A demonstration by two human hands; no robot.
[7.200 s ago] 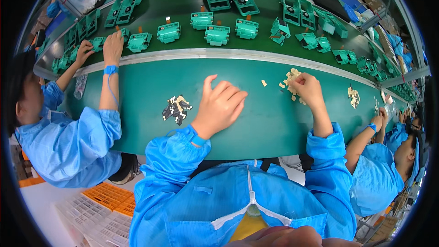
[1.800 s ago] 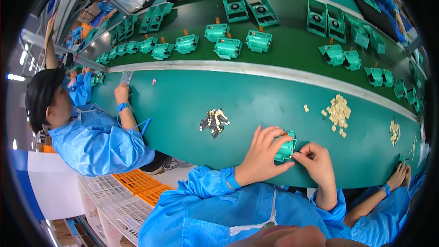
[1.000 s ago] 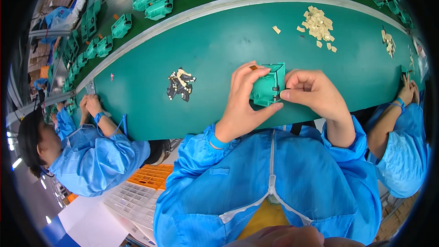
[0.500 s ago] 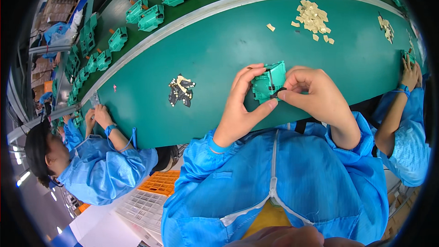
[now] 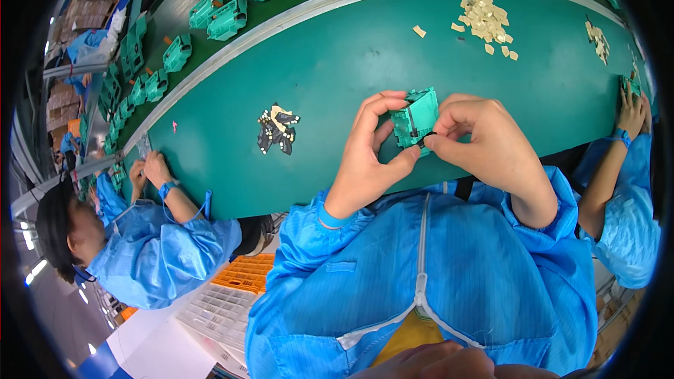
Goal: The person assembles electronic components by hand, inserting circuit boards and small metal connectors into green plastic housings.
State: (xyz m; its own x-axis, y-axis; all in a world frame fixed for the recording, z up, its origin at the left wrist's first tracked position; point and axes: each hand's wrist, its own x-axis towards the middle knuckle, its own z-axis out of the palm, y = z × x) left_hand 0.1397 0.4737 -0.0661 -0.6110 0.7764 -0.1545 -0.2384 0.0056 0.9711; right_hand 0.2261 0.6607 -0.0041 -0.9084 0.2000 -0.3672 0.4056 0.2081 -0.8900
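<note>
A teal plastic housing (image 5: 420, 112) is tilted in front of me above the green table. My left hand (image 5: 373, 151) grips its left side, fingers over the top edge and thumb at the lower front. With thumb and fingers pinched, my right hand (image 5: 477, 133) presses a small black piece (image 5: 425, 140) against the housing's lower right corner. Most of that piece is hidden by my fingertips. To the left on the table lies a small pile of black pieces (image 5: 275, 130) with cream pads among them.
A heap of cream-coloured tabs (image 5: 484, 17) lies at the far right of the green table (image 5: 337, 63). Beyond a pale rail (image 5: 302, 12), several teal housings (image 5: 226, 20) stand on a belt. Co-workers in blue sit on my left (image 5: 165, 253) and right (image 5: 621, 203).
The housing has turned a little in my hands, showing more of its right-hand face. My right fingers stay on the black piece at its corner. The whole view has shifted slightly.
</note>
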